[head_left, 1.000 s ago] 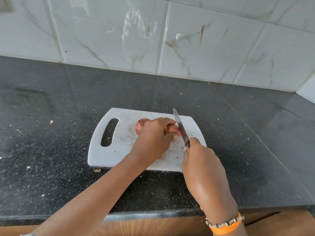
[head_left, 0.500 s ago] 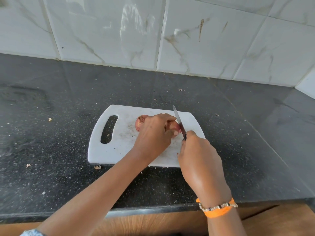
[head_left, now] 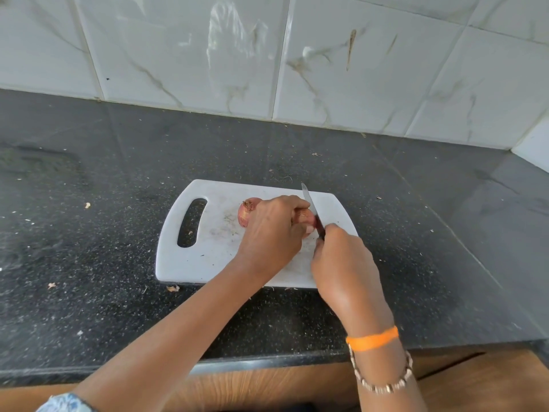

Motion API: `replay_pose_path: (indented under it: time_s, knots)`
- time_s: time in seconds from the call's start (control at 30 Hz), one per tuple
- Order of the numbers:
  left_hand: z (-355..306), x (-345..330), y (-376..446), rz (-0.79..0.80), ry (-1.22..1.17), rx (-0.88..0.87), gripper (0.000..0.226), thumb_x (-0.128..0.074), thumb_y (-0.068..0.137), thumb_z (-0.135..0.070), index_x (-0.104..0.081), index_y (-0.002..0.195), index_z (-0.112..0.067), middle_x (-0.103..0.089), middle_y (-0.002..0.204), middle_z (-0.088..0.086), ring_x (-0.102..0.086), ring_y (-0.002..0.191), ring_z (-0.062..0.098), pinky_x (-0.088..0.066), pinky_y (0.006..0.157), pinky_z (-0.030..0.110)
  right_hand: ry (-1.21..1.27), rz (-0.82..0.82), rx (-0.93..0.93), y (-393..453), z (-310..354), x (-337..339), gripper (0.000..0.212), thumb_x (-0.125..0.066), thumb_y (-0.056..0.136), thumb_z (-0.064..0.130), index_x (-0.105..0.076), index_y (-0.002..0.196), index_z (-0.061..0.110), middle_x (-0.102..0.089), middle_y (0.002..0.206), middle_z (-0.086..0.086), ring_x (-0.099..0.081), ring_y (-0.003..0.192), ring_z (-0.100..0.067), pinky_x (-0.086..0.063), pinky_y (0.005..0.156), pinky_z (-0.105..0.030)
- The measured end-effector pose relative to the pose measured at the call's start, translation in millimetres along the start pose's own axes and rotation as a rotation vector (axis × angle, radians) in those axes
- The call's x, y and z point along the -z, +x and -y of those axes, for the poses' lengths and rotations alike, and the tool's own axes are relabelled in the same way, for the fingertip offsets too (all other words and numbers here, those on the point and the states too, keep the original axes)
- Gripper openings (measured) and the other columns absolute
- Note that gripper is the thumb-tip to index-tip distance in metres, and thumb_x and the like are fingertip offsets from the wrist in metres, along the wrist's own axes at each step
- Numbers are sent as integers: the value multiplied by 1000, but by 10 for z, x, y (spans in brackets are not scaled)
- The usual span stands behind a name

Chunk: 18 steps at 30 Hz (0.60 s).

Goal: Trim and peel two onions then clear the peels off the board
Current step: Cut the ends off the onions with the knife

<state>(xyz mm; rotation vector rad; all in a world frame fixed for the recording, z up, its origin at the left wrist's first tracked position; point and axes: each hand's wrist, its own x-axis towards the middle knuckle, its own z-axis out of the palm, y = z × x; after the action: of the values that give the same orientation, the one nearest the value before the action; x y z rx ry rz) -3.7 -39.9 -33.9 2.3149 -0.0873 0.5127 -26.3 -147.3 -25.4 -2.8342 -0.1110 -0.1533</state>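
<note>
On the cutting board [head_left: 208, 254], left hand [head_left: 271, 233] fingers grasp the onion [head_left: 248, 211]; right hand [head_left: 344, 263] fingers clench the knife [head_left: 310, 205] against its end

a dark speckled bench [head_left: 89, 233] ran beneath white marbled wall tiles [head_left: 190, 49], with wood-grain cabinet fronts [head_left: 267, 388] below its front edge.

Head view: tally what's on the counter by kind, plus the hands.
Cutting board: 1
Onion: 1 visible, under the left hand
Knife: 1, in the right hand
Hands: 2
Total: 5
</note>
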Motion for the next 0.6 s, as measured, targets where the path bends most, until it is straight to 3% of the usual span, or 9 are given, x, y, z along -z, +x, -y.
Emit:
replay_pose_path:
  time_s: [0.13, 0.3, 0.43, 0.53, 0.6]
  knots:
    - [24, -14, 3, -11, -24, 18, 38, -68, 85, -19, -62, 122, -18, -71, 103, -3, -40, 78, 1, -10, 65, -14, 25, 10, 0, -82, -51, -17, 16, -35, 101, 23, -48, 107, 18, -62, 101, -2, -61, 91, -21, -41, 66, -27]
    - [82, -40, 0, -27, -25, 21, 38, -71, 82, -15, -63, 119, -17, -70, 105, -3, -45, 81, 1, -17, 73, -8, 21, 39, -9, -55, -15, -98, 22, -35, 100, 20, -46, 119, 14, -60, 113, -7, -59, 103, -27, -35, 70, -29]
    - [116, -56, -19, -17, -32, 13, 38, -72, 81, -15, -63, 118, -16, -67, 106, -5, -40, 75, -3, -19, 73, -11, 24, 9, 7, -13, -117, -72, 21, -35, 101, 23, -51, 110, 13, -63, 106, -7, -61, 97, -28, -43, 71, -33]
    - [154, -60, -26, 5, -110, 35, 34, -75, 79, -13, -63, 110, -16, -65, 103, -5, -54, 90, 7, -40, 84, 9, 111, -49, -42, 46, -198, -25, 19, -38, 100, 21, -51, 109, 10, -63, 104, -11, -61, 95, -30, -40, 68, -32]
    - [177, -66, -24, 21, -123, 22, 30, -73, 79, -10, -62, 107, -15, -65, 103, -5, -55, 96, 9, -43, 85, 16, 225, -93, -21, 112, -213, -9, 14, -47, 97, 17, -52, 107, 9, -63, 102, -11, -60, 94, -30, -42, 69, -34]
